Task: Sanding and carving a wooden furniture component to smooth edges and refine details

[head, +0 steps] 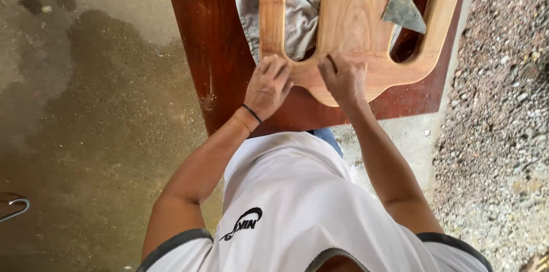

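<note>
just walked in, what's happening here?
A person leans over a dark red-brown table, both hands on the near curved end of a pale cut-out wooden piece. The left hand presses beside a cut-out; the right hand is closed on the edge, anything in it hidden. A grey cloth lies underneath, and a folded grey scrap rests on top.

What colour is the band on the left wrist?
Black; the thin wristband shows clearly in the head view, just below the left hand.

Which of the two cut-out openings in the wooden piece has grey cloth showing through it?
The left opening, above the left hand, shows grey cloth; the right opening shows mostly dark red tabletop.
</note>
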